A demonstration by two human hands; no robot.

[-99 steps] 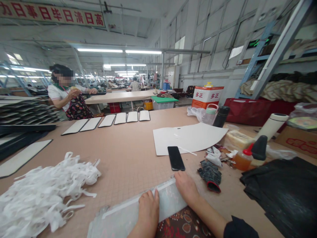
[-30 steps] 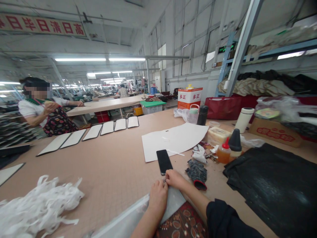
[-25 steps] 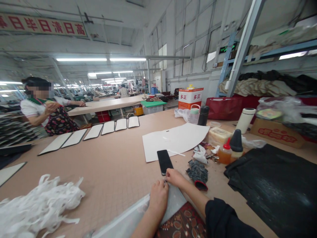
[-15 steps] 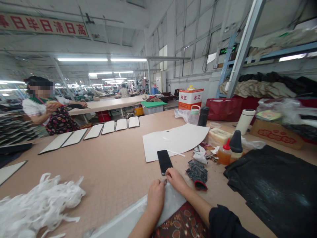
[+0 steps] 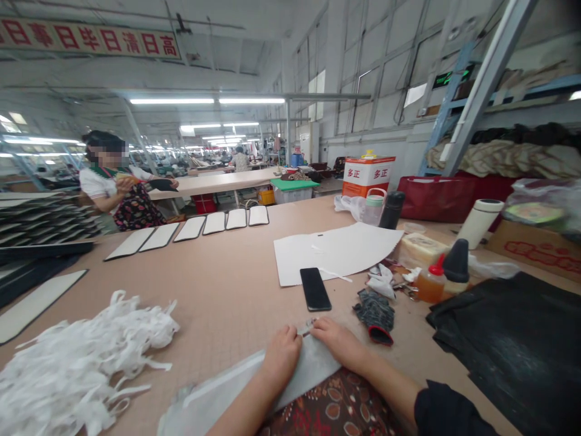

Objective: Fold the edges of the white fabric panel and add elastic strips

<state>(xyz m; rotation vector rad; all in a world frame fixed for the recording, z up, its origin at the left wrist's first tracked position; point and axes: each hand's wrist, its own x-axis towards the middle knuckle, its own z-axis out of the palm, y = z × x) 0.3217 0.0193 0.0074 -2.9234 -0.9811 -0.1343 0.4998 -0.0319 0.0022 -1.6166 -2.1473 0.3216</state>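
Grey-white sheet point(image 5: 315, 360), 1 piece or layered, cannot tell; lies at the near table edge, beside the patterned cloth point(image 5: 336, 399). 2 hands on it: left hand point(image 5: 282, 352) and right hand point(image 5: 338, 343), fingers bent in narrow grips at its far end, close together. Beyond: 1 phone point(image 5: 316, 289). Right side: 1 knit glove point(image 5: 374, 315), 1 red-capped bottle point(image 5: 431, 281). Back left: 6 dark-edged white panels point(image 5: 189, 228) in a row. Left: 1 heap of white strips point(image 5: 95, 357).

Wide view from the wearer's head, above and behind the fingers point(image 5: 290, 333), facing forward and slightly down. The fingers appear close, low and near centre; the table point(image 5: 213, 272) extends beyond them, with the ceiling point(image 5: 245, 51) high above.
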